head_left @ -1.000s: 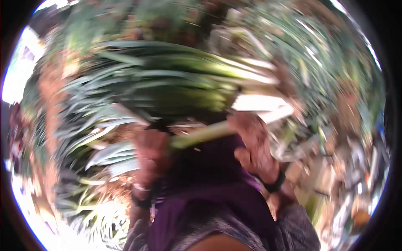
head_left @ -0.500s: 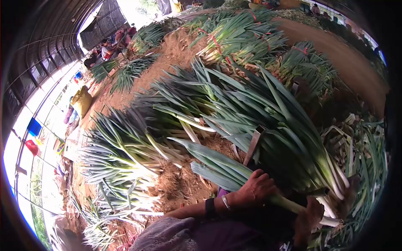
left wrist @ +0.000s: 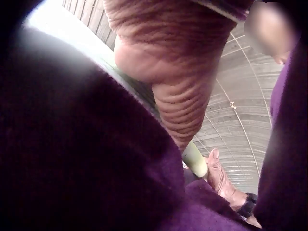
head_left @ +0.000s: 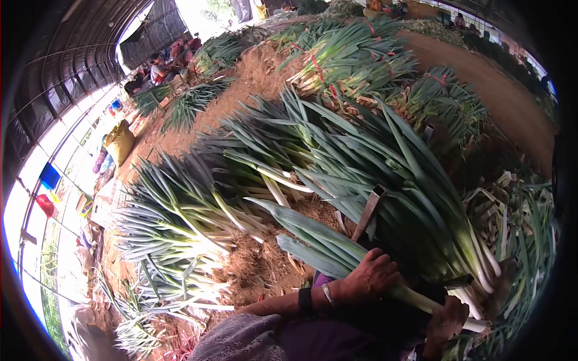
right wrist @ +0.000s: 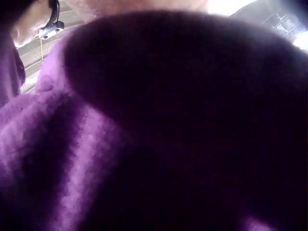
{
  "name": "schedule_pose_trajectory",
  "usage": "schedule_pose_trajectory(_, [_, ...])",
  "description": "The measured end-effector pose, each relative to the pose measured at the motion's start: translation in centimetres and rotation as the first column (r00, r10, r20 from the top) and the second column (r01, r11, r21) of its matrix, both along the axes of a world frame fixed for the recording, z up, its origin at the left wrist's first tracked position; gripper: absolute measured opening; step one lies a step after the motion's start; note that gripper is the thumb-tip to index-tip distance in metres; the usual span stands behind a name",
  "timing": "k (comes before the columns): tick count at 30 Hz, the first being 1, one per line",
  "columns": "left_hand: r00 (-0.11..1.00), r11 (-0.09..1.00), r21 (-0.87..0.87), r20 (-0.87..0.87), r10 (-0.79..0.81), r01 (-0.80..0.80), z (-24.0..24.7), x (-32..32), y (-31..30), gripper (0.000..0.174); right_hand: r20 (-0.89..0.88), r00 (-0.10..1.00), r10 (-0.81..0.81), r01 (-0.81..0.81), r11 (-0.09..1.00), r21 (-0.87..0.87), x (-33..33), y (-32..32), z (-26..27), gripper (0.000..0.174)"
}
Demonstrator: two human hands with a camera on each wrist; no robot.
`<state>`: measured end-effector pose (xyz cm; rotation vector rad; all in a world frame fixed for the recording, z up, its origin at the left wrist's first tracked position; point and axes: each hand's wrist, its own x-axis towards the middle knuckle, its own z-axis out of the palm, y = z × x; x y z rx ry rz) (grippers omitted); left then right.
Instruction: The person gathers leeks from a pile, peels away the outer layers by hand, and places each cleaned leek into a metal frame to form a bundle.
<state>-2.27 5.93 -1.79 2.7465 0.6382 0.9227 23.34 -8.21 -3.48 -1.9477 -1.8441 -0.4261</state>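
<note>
One leek [head_left: 319, 236] lies slantwise across the lap in the head view, leaves to the upper left, white end to the lower right. My left hand [head_left: 374, 274] grips its middle, fingers curled over the stalk. Around the pale lower stalk, close to the white end, curls my right hand [head_left: 447, 319]. In the left wrist view my left hand [left wrist: 168, 67] is large, with the stalk [left wrist: 195, 160] beyond it and my right hand [left wrist: 222, 182] at that stalk. Purple cloth [right wrist: 82, 163] fills most of the right wrist view, hiding the right hand's work.
A large leek pile [head_left: 415, 180] rests just beyond the hands beside an upright metal strip [head_left: 368, 212]. More loose leeks [head_left: 180, 222] lie on the soil to the left. Tied bundles [head_left: 343, 57], a yellow sack [head_left: 119, 143] and seated people [head_left: 159, 71] are farther back.
The head view has swung from straight down to a wider outlook across the shed. Both hands stay on the leek; over the last half second they have barely moved.
</note>
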Motion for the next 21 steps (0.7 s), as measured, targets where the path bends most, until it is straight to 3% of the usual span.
schedule_pose_trajectory(6, [1.0,1.0,-0.016,-0.001,-0.006,0.006,0.4,0.0,-0.1,0.029,0.088,0.995,-0.043,0.042,0.999,0.013,2.5,-2.0,-1.1,0.057])
schedule_pose_trajectory(9, [1.0,1.0,-0.012,-0.002,0.004,-0.004,0.2,0.0,-0.1,0.029,0.049,0.997,-0.062,0.067,0.991,-0.114,4.0,-3.9,-1.0,0.051])
schedule_pose_trajectory(12, [0.999,0.999,-0.032,-0.034,0.012,-0.013,0.4,0.2,-0.2,0.028,0.098,0.99,-0.104,0.106,0.994,-0.015,3.6,-4.8,0.6,0.048])
schedule_pose_trajectory(13, [0.999,0.999,-0.04,-0.045,0.009,-0.011,0.5,0.2,-0.2,0.028,0.176,0.984,-0.034,0.027,0.999,0.042,3.7,-5.3,2.1,0.051])
schedule_pose_trajectory(14, [0.998,0.999,-0.052,-0.058,0.001,-0.004,0.6,0.1,-0.2,0.028,0.108,0.974,-0.199,0.207,0.976,-0.065,5.5,-6.9,-0.8,0.052])
schedule_pose_trajectory(16, [0.995,0.995,0.101,-0.104,0.01,0.0,0.4,-0.1,0.2,0.03,0.095,0.957,-0.275,0.277,0.961,-0.012,6.4,-8.0,-0.8,0.058])
schedule_pose_trajectory(17, [0.994,0.993,0.113,-0.105,-0.002,0.014,0.3,-0.1,0.5,0.032,0.131,0.909,-0.396,0.408,0.909,-0.081,6.1,-8.5,-1.6,0.056])
schedule_pose_trajectory(18, [0.994,0.993,0.105,-0.103,-0.046,0.057,0.0,-0.2,0.7,0.034,0.011,0.951,-0.309,0.308,0.944,-0.116,5.9,-8.4,-0.1,0.051])
schedule_pose_trajectory(19, [0.988,0.996,0.019,-0.128,-0.084,0.087,-0.6,-0.3,0.6,0.036,0.059,0.946,-0.319,0.323,0.942,-0.089,5.5,-8.0,0.1,0.042])
schedule_pose_trajectory(20, [0.966,0.997,0.077,-0.257,-0.002,0.023,-0.3,-0.2,-0.1,0.036,0.002,0.949,-0.314,0.313,0.947,-0.077,4.7,-7.3,1.9,0.037])
schedule_pose_trajectory(21, [0.984,0.99,0.108,-0.164,-0.075,0.093,-2.4,-0.5,0.5,0.035,-0.075,0.944,-0.32,0.314,0.946,-0.079,4.8,-7.6,1.6,0.032])
